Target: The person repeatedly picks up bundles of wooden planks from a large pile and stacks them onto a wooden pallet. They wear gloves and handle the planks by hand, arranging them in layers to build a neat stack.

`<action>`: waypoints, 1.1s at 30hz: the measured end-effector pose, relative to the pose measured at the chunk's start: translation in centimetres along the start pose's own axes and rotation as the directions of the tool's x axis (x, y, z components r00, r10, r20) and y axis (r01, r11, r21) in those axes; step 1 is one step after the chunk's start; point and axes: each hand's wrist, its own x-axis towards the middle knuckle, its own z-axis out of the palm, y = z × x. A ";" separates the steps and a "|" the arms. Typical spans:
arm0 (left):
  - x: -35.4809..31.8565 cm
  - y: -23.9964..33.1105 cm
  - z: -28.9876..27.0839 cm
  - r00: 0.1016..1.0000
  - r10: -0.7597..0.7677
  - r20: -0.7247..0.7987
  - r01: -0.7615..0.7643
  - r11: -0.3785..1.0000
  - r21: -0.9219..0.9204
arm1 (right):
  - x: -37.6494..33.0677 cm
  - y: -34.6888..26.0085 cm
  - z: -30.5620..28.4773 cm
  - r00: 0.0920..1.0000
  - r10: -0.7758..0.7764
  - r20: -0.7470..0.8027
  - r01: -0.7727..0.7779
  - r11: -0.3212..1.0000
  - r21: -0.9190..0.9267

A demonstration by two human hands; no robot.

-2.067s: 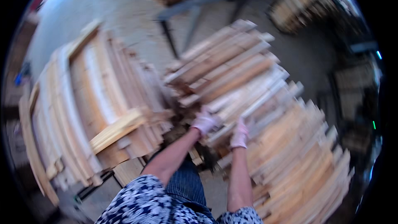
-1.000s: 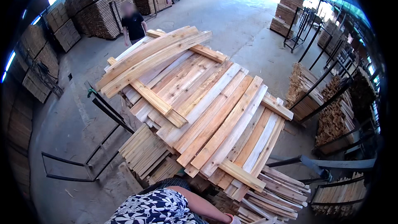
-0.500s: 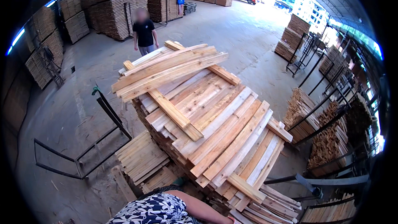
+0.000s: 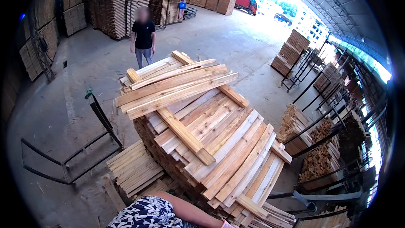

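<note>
My left arm, in a dark blue and white flowered sleeve [image 4: 145, 213], reaches right along the lower edge. Of my left hand [image 4: 227, 224] only a pink bit, perhaps a glove cuff, shows by the near end of a tall board stack [image 4: 223, 143]; its fingers are cut off by the frame. My right hand is out of view. Pale boards lie side by side across the stack's top. Crosswise strips, such as a narrow board [image 4: 185, 137], rest on them. At the far end several loose boards [image 4: 177, 88] lie slanted over the strips.
Left of the stack are a lower board pile [image 4: 135, 166] and a black metal frame [image 4: 67, 171]. A person in a black shirt [image 4: 143, 36] stands beyond the stack. Board piles [image 4: 291, 128] and metal racks [image 4: 297, 71] line the right side. A red truck [image 4: 245, 2] stands far back.
The view has shifted, so the stack's far end and the person sit lower in the picture. The person's legs show more. The boards keep their arrangement, and my arm still reaches right.
</note>
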 end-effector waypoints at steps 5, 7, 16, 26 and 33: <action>-2.1 2.6 -0.4 0.989 0.148 -0.009 -0.148 0.987 -0.060 | -1.8 -1.9 1.2 0.994 -0.081 0.079 0.078 0.996 0.040; -2.8 3.7 -0.6 0.976 0.217 -0.026 -0.219 0.973 -0.070 | -1.6 -2.5 2.4 0.981 -0.121 0.151 0.113 0.992 0.059; -7.5 7.6 -8.8 0.978 0.164 -0.133 -0.106 0.926 0.363 | 0.5 -5.3 18.2 0.850 -0.356 0.388 0.385 0.923 0.004; -12.5 16.4 -12.9 0.781 0.228 -0.581 0.092 0.879 0.468 | 5.9 -1.4 25.7 0.632 -0.342 0.695 0.767 0.401 -0.501; -16.1 19.9 -20.4 0.707 0.119 -0.697 0.150 0.938 0.313 | 7.3 4.0 34.4 0.608 -0.310 0.731 0.782 0.392 -0.484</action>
